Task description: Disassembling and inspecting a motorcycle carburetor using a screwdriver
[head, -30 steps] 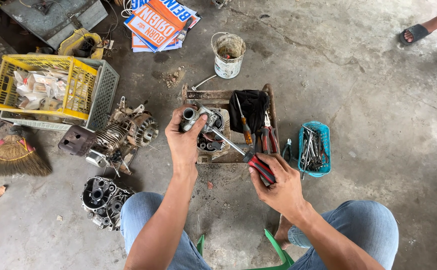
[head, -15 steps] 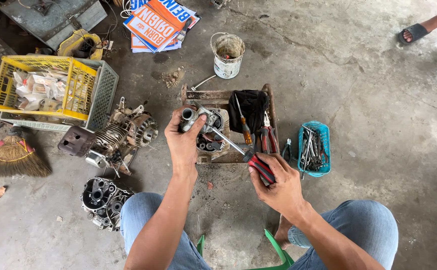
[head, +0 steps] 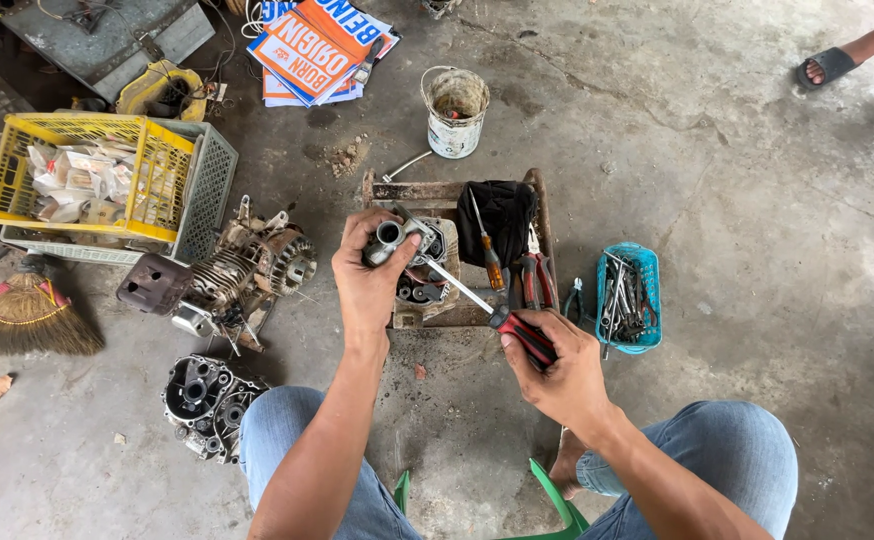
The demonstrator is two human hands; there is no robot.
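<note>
Between our hands, the screwdriver (head: 477,302) runs diagonally, tip up-left into the metal part (head: 394,240), handle down-right. Our left hand (head: 369,280) grips that part; our right hand (head: 555,372) clenches the red-black handle.

We saw a yellow crate (head: 87,175) of packets beside a grey one (head: 209,190), a broom (head: 22,318), engine parts (head: 247,268) on the floor, a white bucket (head: 455,112), and a blue basket (head: 629,298) of tools.

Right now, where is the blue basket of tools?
In the head view, the blue basket sits on the concrete floor at the person's right, just beyond the right hand and beside the wooden tray.
</note>
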